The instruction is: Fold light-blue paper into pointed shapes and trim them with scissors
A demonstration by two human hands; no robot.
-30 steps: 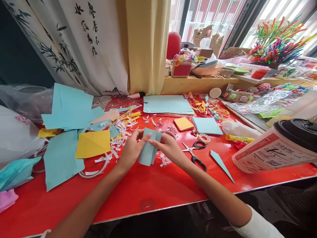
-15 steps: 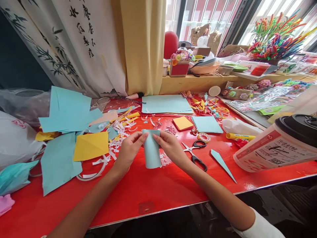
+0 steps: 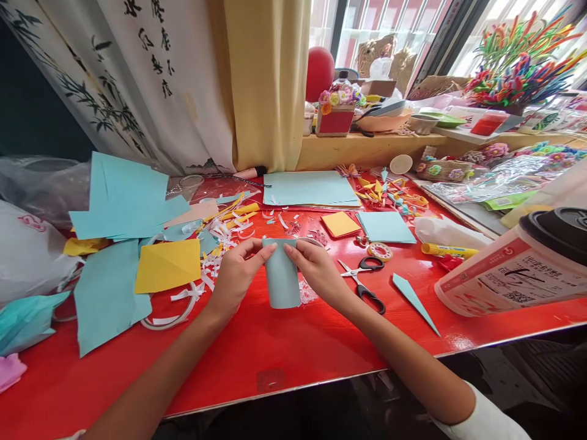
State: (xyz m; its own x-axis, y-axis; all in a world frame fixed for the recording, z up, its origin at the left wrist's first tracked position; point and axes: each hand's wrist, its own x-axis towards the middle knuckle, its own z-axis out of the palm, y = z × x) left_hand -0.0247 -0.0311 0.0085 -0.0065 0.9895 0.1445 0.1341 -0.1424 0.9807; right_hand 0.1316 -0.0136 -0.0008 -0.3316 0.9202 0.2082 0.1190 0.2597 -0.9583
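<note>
A person's left hand and right hand pinch the upper corners of a blue paper, thumbs facing the camera, above the front middle of a red worktop. The paper hangs between the two hands, curved along its length. To its right lie black-handled scissors, blades apart, and a narrow blue paper point, with a lidded cup standing beyond them. Behind the hands, a yellow stack rests just beside a blue stack, a roll of tape near them; larger blue sheets lie at the back, by the curtain. On the left, a yellow sheet partly covers a large blue sheet, beside a scatter of white and yellow scraps.
</note>
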